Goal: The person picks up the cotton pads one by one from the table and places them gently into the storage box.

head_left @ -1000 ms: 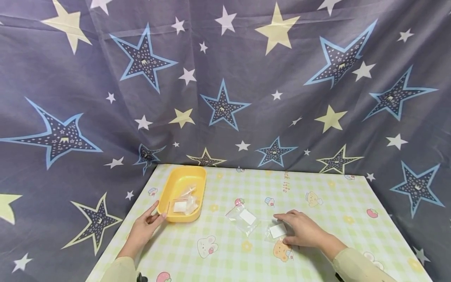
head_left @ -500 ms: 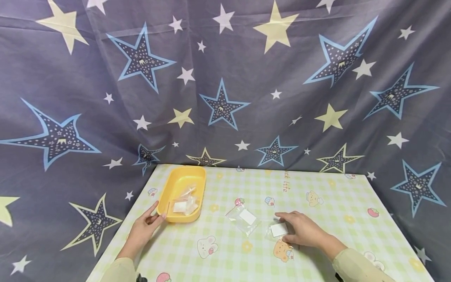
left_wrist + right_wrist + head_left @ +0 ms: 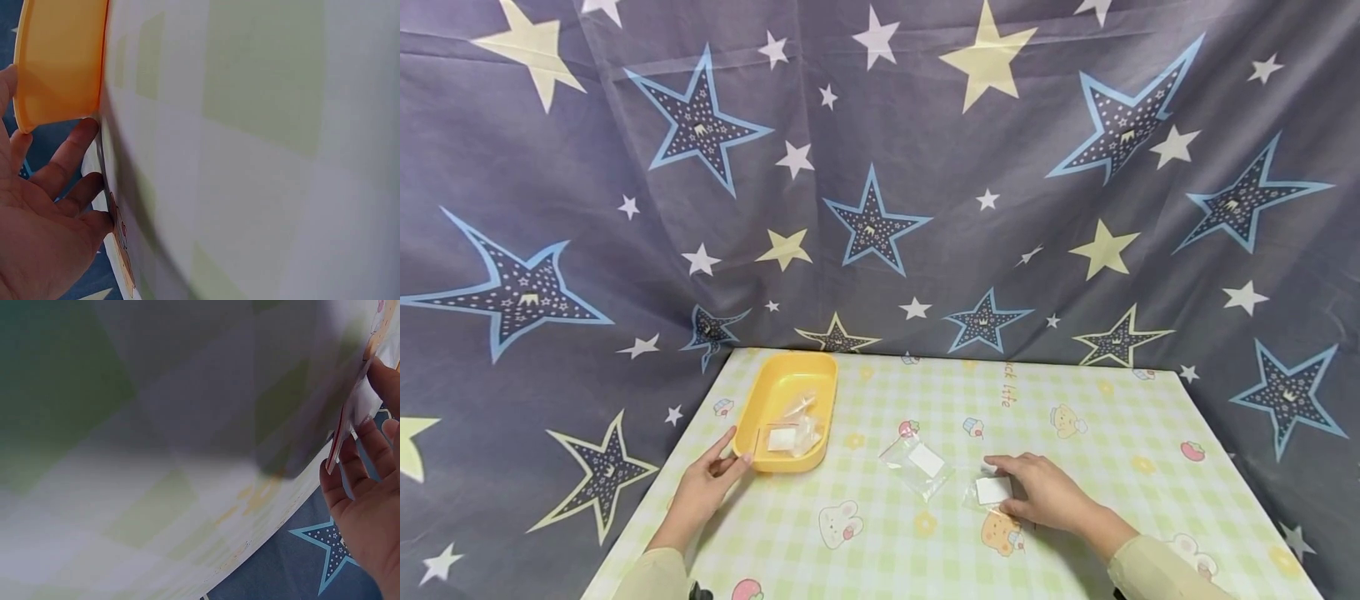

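Observation:
My left hand [image 3: 703,487] holds the near left corner of a yellow plastic tray [image 3: 782,383] in the head view, thumb at the near rim and fingers along the left side. In the left wrist view its fingertips meet the tray's wall [image 3: 62,62]. Clear zip bags [image 3: 792,437], one with a white label, lie inside the tray. On the right, my right hand [image 3: 1048,496] grips a small clear zip bag [image 3: 992,490] with a white label, thumb on the near side and fingers beyond. The right wrist view shows this bag's red-lined edge [image 3: 337,437] at the fingers.
Another clear zip bag [image 3: 917,467] with a white label lies flat on the table, between tray and right hand. A green checked cloth with cartoon prints covers the table [image 3: 910,392]. Behind its far edge hangs a dark star-patterned curtain [image 3: 925,275].
The head view has shifted very slightly. Both hands, the tray and the bags stay practically where they were.

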`<state>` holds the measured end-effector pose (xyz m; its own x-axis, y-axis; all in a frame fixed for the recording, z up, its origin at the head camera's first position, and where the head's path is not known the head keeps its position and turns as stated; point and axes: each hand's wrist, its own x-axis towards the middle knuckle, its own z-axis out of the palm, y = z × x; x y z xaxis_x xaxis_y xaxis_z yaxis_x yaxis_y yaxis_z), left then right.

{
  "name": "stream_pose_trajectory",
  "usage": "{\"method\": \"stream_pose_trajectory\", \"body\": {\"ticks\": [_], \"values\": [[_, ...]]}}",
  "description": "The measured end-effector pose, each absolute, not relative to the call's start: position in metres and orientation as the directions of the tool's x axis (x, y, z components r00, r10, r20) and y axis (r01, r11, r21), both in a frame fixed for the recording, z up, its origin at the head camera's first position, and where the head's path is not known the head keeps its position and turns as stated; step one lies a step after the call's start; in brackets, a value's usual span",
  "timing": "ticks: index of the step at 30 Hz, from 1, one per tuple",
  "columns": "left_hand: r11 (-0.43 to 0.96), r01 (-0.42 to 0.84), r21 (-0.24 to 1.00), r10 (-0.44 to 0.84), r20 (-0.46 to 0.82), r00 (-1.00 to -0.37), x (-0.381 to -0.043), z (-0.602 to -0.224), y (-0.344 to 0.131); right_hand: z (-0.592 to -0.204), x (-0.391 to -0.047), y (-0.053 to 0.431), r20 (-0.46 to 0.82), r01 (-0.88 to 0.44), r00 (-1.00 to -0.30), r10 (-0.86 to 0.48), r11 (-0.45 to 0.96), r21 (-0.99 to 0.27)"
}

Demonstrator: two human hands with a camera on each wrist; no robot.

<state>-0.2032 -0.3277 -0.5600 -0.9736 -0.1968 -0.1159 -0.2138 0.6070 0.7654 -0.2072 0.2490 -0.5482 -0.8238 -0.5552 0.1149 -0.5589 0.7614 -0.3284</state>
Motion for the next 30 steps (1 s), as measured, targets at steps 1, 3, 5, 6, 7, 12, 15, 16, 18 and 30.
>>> {"method": "stream_pose_trajectory", "body": {"ticks": [1, 3, 5, 6, 7, 12, 15, 16, 18, 30], "values": [[0.606, -0.215, 0.766, -0.196, -0.118, -0.973, -0.2032, -0.5600, -0.3279, -0.5484, -0.2066, 0.2488, 0.120, -0.562, -0.822, -0.557, 0.760, -0.326], [0.603, -0.218, 0.767, -0.198, -0.121, -0.973, -0.2032, -0.5600, -0.3280, -0.5487, -0.2060, 0.2484, 0.126, -0.567, -0.819, -0.559, 0.760, -0.318], [0.596, -0.223, 0.771, -0.202, -0.125, -0.972, -0.2029, -0.5597, -0.3279, -0.5487, -0.2053, 0.2480, 0.136, -0.573, -0.817, -0.561, 0.761, -0.305], [0.593, -0.222, 0.774, -0.201, -0.125, -0.972, -0.2028, -0.5595, -0.3278, -0.5489, -0.2050, 0.2478, 0.140, -0.574, -0.817, -0.560, 0.762, -0.299], [0.591, -0.222, 0.775, -0.201, -0.125, -0.972, -0.2027, -0.5595, -0.3277, -0.5489, -0.2046, 0.2475, 0.143, -0.574, -0.817, -0.559, 0.764, -0.294], [0.580, -0.225, 0.783, -0.199, -0.131, -0.971, -0.2021, -0.5592, -0.3272, -0.5486, -0.2029, 0.2460, 0.139, -0.566, -0.823, -0.551, 0.775, -0.280], [0.579, -0.224, 0.784, -0.196, -0.133, -0.972, -0.2011, -0.5587, -0.3268, -0.5488, -0.2028, 0.2461, 0.132, -0.565, -0.824, -0.551, 0.779, -0.272], [0.580, -0.224, 0.783, -0.196, -0.132, -0.972, -0.2008, -0.5586, -0.3267, -0.5490, -0.2028, 0.2464, 0.128, -0.561, -0.826, -0.548, 0.781, -0.274], [0.584, -0.222, 0.781, -0.196, -0.130, -0.972, -0.2005, -0.5587, -0.3267, -0.5488, -0.2028, 0.2468, 0.127, -0.561, -0.826, -0.549, 0.782, -0.273], [0.574, -0.226, 0.787, -0.195, -0.136, -0.971, -0.2001, -0.5589, -0.3262, -0.5526, -0.2044, 0.2480, 0.178, -0.567, -0.824, -0.538, 0.774, -0.282]]}}
